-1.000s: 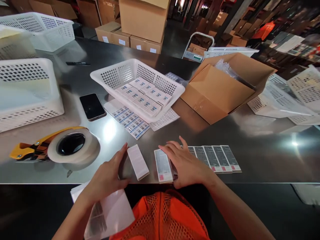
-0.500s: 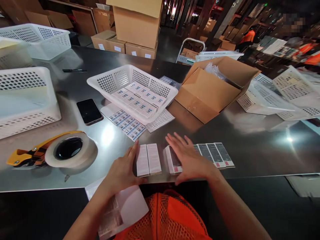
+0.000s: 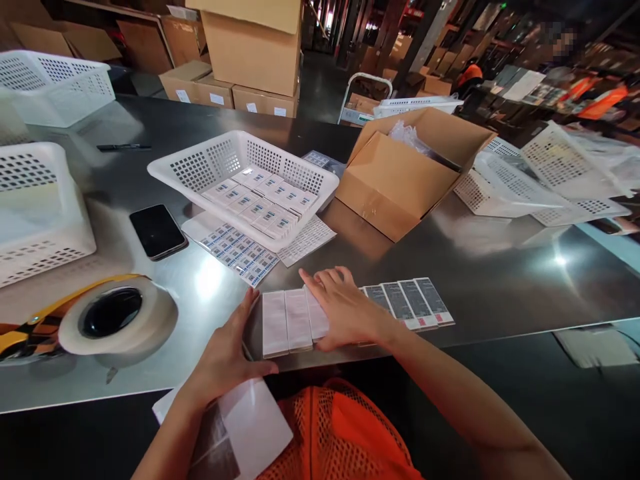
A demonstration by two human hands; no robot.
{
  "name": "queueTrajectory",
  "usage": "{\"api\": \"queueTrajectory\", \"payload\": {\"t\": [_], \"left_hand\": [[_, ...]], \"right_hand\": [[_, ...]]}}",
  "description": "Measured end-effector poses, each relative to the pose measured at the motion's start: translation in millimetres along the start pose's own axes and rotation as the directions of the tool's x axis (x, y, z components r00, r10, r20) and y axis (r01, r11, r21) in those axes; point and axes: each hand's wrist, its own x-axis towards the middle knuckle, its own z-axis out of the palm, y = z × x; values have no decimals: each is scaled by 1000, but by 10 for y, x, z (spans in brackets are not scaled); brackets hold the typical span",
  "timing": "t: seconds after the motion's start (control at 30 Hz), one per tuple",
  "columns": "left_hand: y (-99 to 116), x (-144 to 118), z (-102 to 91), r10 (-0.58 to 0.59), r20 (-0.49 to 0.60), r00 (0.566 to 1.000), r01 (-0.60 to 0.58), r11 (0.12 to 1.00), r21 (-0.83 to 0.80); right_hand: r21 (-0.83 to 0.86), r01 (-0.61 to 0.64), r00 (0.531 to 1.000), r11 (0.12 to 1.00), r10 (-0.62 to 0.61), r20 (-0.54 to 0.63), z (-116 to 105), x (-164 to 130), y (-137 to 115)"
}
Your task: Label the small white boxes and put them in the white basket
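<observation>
- Change: half a second ago two plain white rectangular boxes [image 3: 299, 320] lay flat and a third was tilted on edge; now the third plain box [image 3: 316, 320] lies flat next to the second, partly covered. The white-faced run has thus grown by one.
- Left hand [image 3: 225, 357]: thumb and fingers spread wide apart, just beside the row's left end; contact cannot be told.
- Right hand [image 3: 350, 310]: arched over the third plain box, thumb near its close end and fingertips near its far end; whether it grips or merely rests cannot be told.
- Location: the row lies along the near edge of a smooth, reflective grey metal table [image 3: 480, 287]. To the right of the right hand overlap slim boxes with dark grey printed panels [image 3: 400, 300], pale ends and small pinkish-red squares.
- Shapes and materials beyond the row: a white perforated plastic basket [image 3: 193, 175] with flared walls, holding small white labelled cartons [image 3: 257, 207] in ranks; thin blue-and-white label sheets [image 3: 235, 253] partly beneath it; a ring-shaped roll of clear, glossy tape [image 3: 156, 320]; a flat black phone [image 3: 157, 231]; a matte brown cardboard carton [image 3: 390, 180].
- Foreground: an orange mesh vest [image 3: 325, 427], coarsely netted.
</observation>
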Motion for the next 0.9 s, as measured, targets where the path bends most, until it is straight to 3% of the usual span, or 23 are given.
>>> {"api": "queueTrajectory", "payload": {"t": [0.17, 0.3, 0.4, 0.53, 0.73, 0.9], "left_hand": [[-80, -16, 40, 28, -27, 999, -30, 996, -84], [-87, 1, 56, 40, -53, 998, -43, 997, -59], [-83, 23, 60, 23, -64, 998, -25, 999, -34], [-77, 45, 62, 12, -63, 998, -12, 1000, -8], [-43, 5, 76, 18, -62, 998, -16, 999, 30], [-54, -10, 85, 15, -73, 997, -11, 998, 58]], "right_hand": [[197, -2, 1000, 980, 0, 9, 26, -205, 278], [82, -189, 968, 979, 172, 182, 8, -573, 593], [39, -205, 962, 978, 195, 189, 38, -724, 681], [46, -145, 985, 988, 140, 99, 75, -656, 645], [97, -57, 996, 994, 50, 74, -4, -441, 562], [6, -75, 997, 997, 75, 13, -101, -392, 506]]}}
